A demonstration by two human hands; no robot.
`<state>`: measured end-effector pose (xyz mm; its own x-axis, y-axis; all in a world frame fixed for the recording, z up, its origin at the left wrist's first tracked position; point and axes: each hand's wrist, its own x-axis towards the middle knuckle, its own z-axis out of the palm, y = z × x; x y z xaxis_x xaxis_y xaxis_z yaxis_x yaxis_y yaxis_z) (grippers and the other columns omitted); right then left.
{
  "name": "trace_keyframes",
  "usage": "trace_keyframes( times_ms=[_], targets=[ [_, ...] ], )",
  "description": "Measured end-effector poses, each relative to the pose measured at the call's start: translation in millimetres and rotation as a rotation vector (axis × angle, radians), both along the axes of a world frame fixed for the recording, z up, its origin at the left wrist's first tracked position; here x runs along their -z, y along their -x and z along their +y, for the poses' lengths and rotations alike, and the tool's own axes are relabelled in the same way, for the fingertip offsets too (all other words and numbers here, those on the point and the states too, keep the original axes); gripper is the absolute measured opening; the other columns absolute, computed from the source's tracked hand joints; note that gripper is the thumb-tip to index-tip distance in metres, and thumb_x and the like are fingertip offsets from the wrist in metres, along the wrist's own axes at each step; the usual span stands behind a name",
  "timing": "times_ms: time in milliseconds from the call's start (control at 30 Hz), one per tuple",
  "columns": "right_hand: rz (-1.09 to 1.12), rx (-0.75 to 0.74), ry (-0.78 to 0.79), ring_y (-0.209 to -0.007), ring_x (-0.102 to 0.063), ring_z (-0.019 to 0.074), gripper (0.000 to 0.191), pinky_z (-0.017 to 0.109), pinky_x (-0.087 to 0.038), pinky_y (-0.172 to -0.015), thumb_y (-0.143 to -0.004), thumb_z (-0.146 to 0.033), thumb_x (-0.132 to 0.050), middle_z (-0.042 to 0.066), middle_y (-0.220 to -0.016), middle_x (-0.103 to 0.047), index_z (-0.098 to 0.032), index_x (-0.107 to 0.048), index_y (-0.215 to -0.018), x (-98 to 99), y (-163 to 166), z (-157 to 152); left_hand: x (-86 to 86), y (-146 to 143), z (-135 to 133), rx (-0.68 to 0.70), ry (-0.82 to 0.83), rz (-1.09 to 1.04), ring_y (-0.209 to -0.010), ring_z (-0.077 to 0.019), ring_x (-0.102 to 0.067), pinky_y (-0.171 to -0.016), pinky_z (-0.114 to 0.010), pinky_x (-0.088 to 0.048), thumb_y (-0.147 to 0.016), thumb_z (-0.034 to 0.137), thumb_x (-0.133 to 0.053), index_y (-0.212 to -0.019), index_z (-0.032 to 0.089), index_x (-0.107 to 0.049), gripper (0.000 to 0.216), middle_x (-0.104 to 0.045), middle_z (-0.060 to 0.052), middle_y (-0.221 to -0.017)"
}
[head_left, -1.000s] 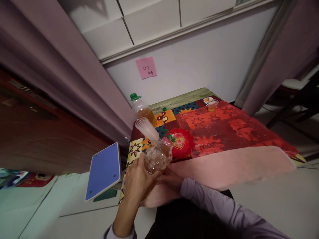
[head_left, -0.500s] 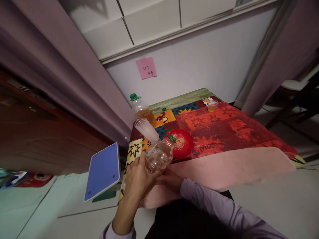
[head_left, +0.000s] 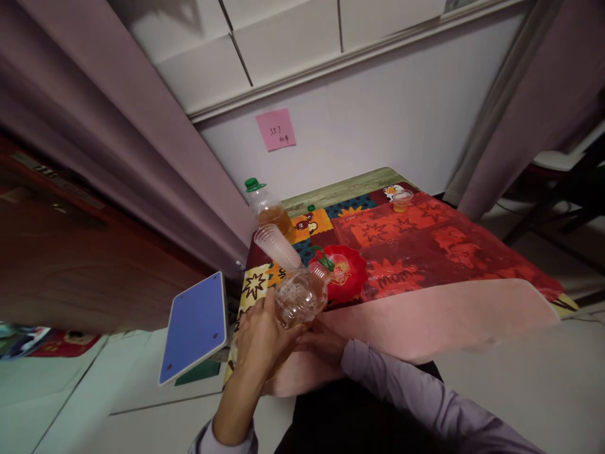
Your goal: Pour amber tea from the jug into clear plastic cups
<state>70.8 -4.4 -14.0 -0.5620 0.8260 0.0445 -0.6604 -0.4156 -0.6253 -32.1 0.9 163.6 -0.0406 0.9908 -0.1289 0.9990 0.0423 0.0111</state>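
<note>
My left hand [head_left: 259,337] is closed around the base of a clear plastic bottle [head_left: 302,293] that is tipped over, its open neck with a green cap ring pointing at a small clear cup standing on a red plate [head_left: 347,271]. Foamy residue lines the bottle's inside. My right hand [head_left: 321,343] lies just under the bottle's base, fingers curled against it; what it grips is hidden. A stack of clear plastic cups [head_left: 276,246] leans beside the bottle.
A second bottle [head_left: 267,208] with a green cap and amber liquid stands at the table's far left. A small cup of amber drink [head_left: 403,200] sits at the far edge. A red patterned cloth [head_left: 425,246] covers the table. A blue board [head_left: 193,325] leans at left.
The tipped bottle shifted slightly left and steadied; the foamy liquid inside has lessened. Both hands stay in nearly the same place.
</note>
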Motion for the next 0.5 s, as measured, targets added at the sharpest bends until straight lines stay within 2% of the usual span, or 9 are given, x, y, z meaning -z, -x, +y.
trace_keyframes(
  times_ms=[300,500],
  targets=[
    [-0.017,0.000,0.029,-0.136,-0.065,0.0335,0.080,0.061,-0.052,-0.115,-0.072,-0.040,-0.097,0.010,-0.149,-0.067,-0.029,-0.061,-0.143,2.8,1.0,2.1,-7.3,-5.8,1.6,-0.003,0.004,0.021,-0.132,-0.0382,-0.069,-0.111,-0.046,-0.051,-0.081,0.044,-0.083,-0.157,0.015,-0.048,0.088,-0.070,-0.021,-0.145],
    [0.017,0.002,0.035,-0.141,-0.061,0.0358,0.076,0.059,-0.050,-0.117,-0.074,-0.037,-0.097,0.010,-0.154,-0.065,-0.029,-0.064,-0.142,4.0,1.2,0.9,-5.0,-4.9,1.4,0.002,0.001,0.027,-0.130,-0.0388,-0.071,-0.109,-0.047,-0.053,-0.081,0.045,-0.085,-0.156,0.015,-0.049,0.088,-0.071,-0.022,-0.142]
  ],
)
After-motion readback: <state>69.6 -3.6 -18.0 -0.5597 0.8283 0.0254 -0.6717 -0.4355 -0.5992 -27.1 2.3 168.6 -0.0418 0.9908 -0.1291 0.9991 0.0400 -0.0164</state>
